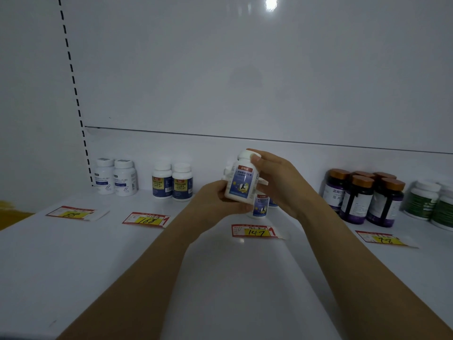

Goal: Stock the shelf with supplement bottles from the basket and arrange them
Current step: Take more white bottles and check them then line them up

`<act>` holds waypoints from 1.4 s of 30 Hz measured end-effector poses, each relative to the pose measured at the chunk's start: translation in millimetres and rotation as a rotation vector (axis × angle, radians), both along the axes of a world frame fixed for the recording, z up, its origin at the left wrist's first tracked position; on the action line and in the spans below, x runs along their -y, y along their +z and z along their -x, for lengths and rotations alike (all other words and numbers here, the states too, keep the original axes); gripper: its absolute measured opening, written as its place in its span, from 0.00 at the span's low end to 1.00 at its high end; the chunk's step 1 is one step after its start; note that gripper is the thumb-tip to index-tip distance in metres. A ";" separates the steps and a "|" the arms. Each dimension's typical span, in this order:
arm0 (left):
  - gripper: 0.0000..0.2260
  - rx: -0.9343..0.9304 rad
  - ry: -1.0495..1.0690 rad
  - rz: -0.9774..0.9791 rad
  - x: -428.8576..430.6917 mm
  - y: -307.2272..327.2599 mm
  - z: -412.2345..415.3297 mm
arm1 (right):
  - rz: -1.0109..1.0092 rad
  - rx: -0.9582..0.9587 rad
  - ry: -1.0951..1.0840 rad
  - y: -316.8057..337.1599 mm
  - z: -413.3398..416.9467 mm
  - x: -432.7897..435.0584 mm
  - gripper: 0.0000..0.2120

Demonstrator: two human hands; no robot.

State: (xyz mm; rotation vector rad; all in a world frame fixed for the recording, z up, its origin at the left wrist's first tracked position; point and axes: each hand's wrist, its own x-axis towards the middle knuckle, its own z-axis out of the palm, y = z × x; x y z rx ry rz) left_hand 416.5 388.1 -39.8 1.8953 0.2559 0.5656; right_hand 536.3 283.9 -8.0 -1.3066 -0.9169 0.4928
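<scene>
A white supplement bottle (242,179) with a blue label and a red tag is held upright above the white shelf (73,253). My left hand (215,201) grips its lower part from the left. My right hand (277,182) holds its cap and right side, thumb on the lid. Behind and below it stand more bottles of the same kind (261,206), partly hidden by my hands. The basket is out of view.
Along the back stand two white bottles (115,176), two blue-and-yellow labelled bottles (172,184), several dark bottles with copper caps (365,197) and green-labelled bottles (431,203). Red-and-yellow price tags (253,231) lie flat on the shelf in front of each group.
</scene>
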 end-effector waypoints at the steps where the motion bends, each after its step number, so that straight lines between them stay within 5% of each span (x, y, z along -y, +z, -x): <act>1: 0.13 0.003 -0.002 0.002 -0.8 -0.4 -0.6 | 0.026 0.032 -0.018 -0.5 0.5 -0.4 0.13; 8: 0.16 0.009 -0.024 0.030 -5.2 -3.5 -2.6 | -0.001 0.104 -0.016 1.5 3.3 3.7 0.17; 16: 0.25 0.379 0.268 -0.148 -21.9 -6.9 -7.0 | -0.018 0.520 0.004 1.8 27.4 -5.5 0.23; 20: 0.27 0.417 0.343 -0.235 -26.6 -9.6 -9.0 | -0.036 0.596 0.019 -0.5 29.7 -9.3 0.25; 30: 0.14 0.147 0.008 0.045 -3.9 10.0 3.0 | -0.046 0.274 -0.169 9.0 16.6 6.0 0.17; 36: 0.28 -0.065 -0.131 0.277 -1.4 13.7 1.7 | 0.254 0.157 -0.269 5.2 10.8 1.6 0.23; 42: 0.26 -0.092 -0.140 0.296 -3.4 11.0 -0.4 | 0.287 0.148 -0.264 3.4 5.8 0.7 0.19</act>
